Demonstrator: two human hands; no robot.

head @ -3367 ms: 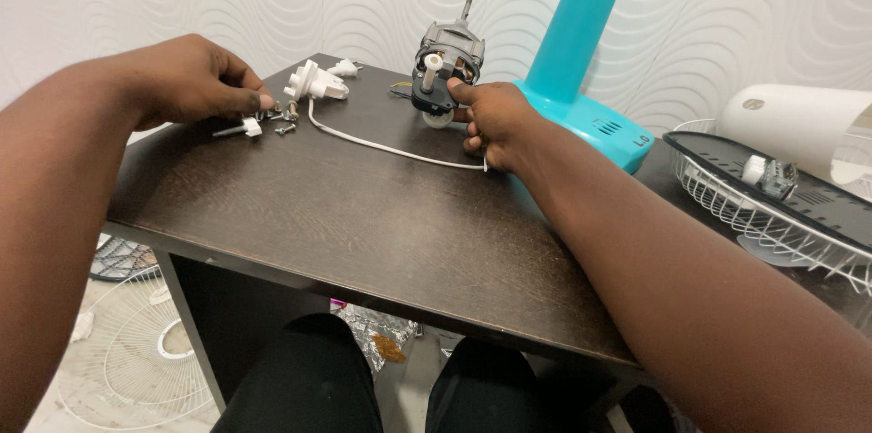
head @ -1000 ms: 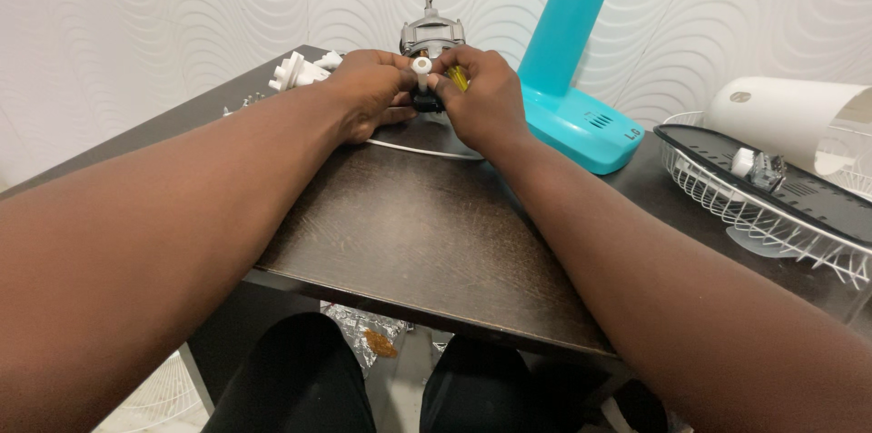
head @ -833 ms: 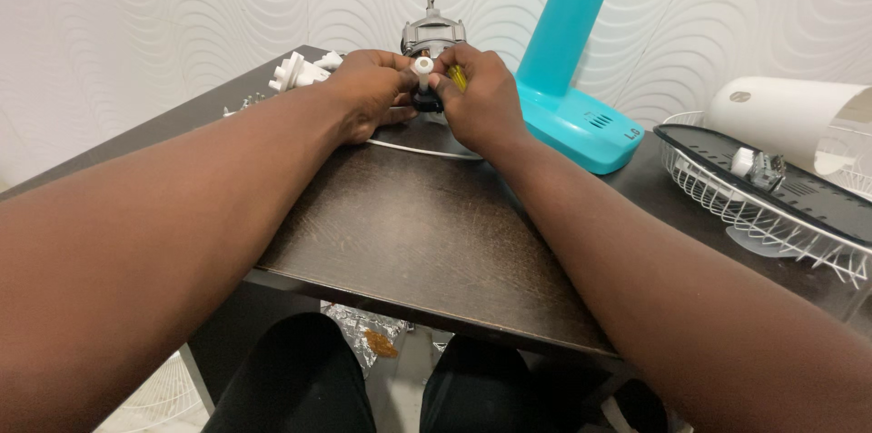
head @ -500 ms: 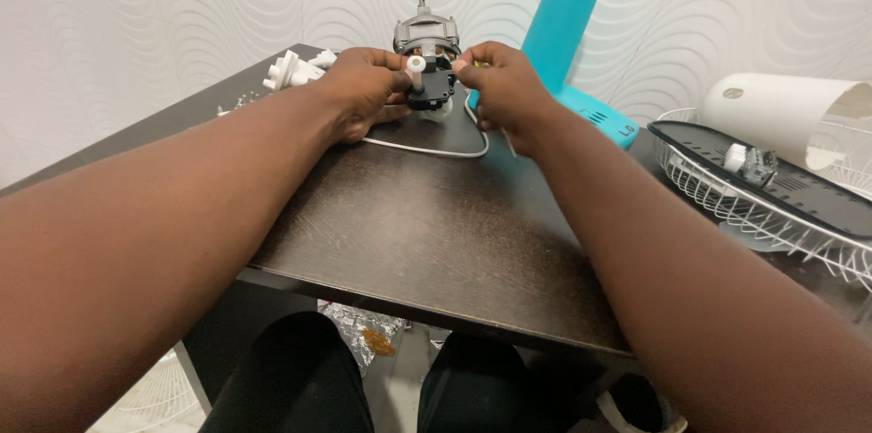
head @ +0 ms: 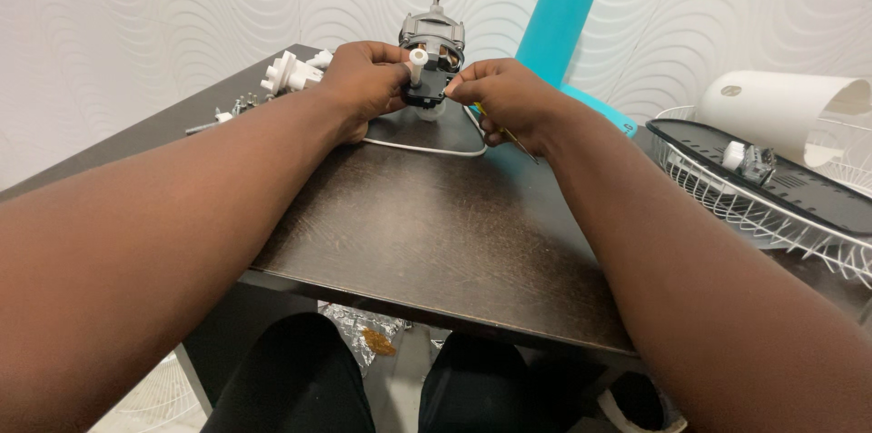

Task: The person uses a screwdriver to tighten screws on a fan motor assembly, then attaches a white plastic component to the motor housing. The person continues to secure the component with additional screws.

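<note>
Crumpled silver foil wrapper [head: 359, 331] under the table [head: 436, 242].

Both arms reached forward, nearly meeting. The left hand [head: 363, 83] and right hand [head: 504, 101] curled, fingers pinched.

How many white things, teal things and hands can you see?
White things: 3 (white plastic part, white cord, white housing)
Teal things: 1 (teal fan stand)
Hands: 2 (left hand, right hand)
Total: 6

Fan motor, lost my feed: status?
Both hands gripping fan motor upright on table. White cord loops beneath. Nothing blocking.
</note>
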